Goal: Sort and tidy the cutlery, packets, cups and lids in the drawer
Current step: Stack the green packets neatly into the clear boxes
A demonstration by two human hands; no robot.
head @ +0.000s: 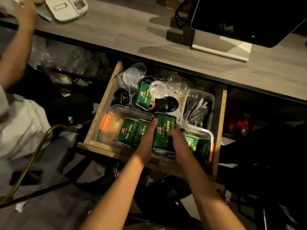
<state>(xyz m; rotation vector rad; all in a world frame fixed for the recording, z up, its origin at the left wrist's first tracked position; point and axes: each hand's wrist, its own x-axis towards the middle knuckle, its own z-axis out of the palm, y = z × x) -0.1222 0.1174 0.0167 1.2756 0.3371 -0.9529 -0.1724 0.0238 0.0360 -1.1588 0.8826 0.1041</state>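
In the head view an open wooden drawer (103, 103) sits below a grey countertop (126, 30), and both hands work at its front edge. The left hand (147, 138) lies with straight fingers pressed flat against the left face of a stack of green packets (163, 130), the index finger running up toward the top of the pack. The right hand (176, 136) curls its fingers round the right side of the same stack, so the bundle is squeezed upright between the two hands. The stack stands inside a clear plastic tub with orange clips (106, 122) that fills the drawer's front half; more green packets lie in it on either side, two to the left (127, 133) and a couple near the front right corner (194, 141). Behind the tub, toward the back edge, loose clear cups (132, 74), black lids (120, 97) and one stray green packet (142, 95) are still jumbled together. A clear tray of cutlery (197, 108) sits along the right side. The step in hand looks like gathering packets into the tub; the task seems only partly done. Next the stack likely needs settling snugly beside its neighbours, then the stray packet must be fetched from among the cups without tipping them.
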